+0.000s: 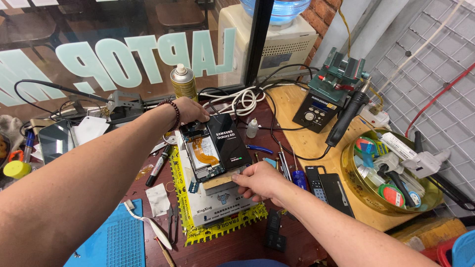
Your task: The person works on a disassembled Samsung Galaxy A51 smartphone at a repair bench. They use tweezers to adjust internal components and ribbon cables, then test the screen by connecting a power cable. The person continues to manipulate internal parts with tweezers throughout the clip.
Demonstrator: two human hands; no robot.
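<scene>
An opened smartphone (205, 151) lies on a white box (217, 200) wrapped in yellow tape, its circuit boards and an orange flex cable bare. A black battery (228, 141) fills the phone's right half. My left hand (190, 110), a dark bead bracelet at the wrist, grips the phone's far top end. My right hand (257, 180) pinches the phone's near right corner with its fingertips.
A soldering station (319, 109) with a black handpiece (346, 116) stands at the right, beside a gold bowl (356, 185) of tape rolls and tools. A spray can (183, 81), white cables, a small bottle (252, 128), screwdrivers (292, 165), a marker (158, 165) and a blue mat (116, 242) surround the box.
</scene>
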